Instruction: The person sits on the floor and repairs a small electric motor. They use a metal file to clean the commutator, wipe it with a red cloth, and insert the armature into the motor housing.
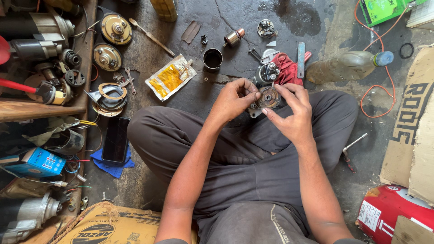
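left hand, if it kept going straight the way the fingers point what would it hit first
The left hand points rightward, already touching the round metal motor part; just past that it would likely meet the right hand fingers, though depth is unclear.

Much of the round metal housing (267, 98) is covered by both hands: the left hand (233, 100) hides its left rim, the right hand (293, 113) its lower right side. How each hand's fingers (253, 91) grip behind the housing cannot be told. Right of the housing, the red canister (389, 212) and green box (384, 9) are cut by the edges. Left of it, the motor (22, 217) runs out of view.
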A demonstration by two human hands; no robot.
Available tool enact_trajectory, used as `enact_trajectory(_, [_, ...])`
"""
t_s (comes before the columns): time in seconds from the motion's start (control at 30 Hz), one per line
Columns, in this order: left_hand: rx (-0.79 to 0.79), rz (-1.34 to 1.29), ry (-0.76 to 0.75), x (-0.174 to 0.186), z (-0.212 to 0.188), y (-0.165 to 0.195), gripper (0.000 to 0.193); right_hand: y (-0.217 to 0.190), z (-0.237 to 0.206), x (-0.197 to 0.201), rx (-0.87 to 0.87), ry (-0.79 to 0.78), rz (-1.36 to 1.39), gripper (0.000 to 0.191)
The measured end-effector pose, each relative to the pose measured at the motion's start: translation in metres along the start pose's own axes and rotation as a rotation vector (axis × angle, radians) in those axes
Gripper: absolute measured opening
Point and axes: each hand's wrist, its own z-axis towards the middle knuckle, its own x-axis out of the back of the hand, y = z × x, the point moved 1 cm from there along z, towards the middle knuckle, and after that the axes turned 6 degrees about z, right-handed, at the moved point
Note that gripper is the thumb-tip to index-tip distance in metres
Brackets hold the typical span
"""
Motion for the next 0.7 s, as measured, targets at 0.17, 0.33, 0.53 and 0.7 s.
enact_trajectory(0.17, [-0.032,0.011,-0.003,0.002,-0.001,0.008,0.017,-0.001,0.000,0.005,-0.035,0.005,0.025,0.062])
enact_trajectory(0.33, [-0.106,-0.009,-0.030,0.007,-0.005,0.027,0.021,0.006,-0.005,0.009,-0.138,-0.001,0.262,0.056])
enact_trajectory(0.53, [-0.097,-0.064,-0.121,-0.001,-0.009,0.035,0.021,0.023,-0.016,0.002,-0.550,-0.040,0.758,0.047])
enact_trajectory(0.7, [-0.100,-0.122,-0.029,-0.006,-0.005,0.024,0.021,0.033,-0.018,-0.001,-0.694,-0.052,0.842,0.043])
